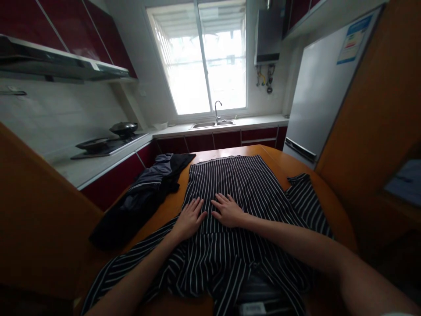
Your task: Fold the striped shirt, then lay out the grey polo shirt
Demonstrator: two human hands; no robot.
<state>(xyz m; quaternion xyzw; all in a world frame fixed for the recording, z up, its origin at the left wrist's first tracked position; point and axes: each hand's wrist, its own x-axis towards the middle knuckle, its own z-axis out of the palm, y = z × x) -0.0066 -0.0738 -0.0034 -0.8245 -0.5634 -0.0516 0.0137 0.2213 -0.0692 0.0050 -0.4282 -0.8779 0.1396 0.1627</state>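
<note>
Striped garment (pixel 230 184) spread on wooden surface (pixel 286 164), left hand (pixel 190 218) and right hand (pixel 227 210) — both flat, fingers spread — pressing its middle, dark clothes (pixel 144 193) heaped alongside

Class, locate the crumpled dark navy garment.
In the head view, the crumpled dark navy garment lies on the orange wooden table, left of the black-and-white striped shirt and the left hand.

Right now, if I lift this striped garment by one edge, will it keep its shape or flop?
Probably flop: the striped garment lies flat with rumpled sleeves, so it looks limp. Thin cloth, so likely light. It may slide on the smooth wooden table when pushed.
</note>
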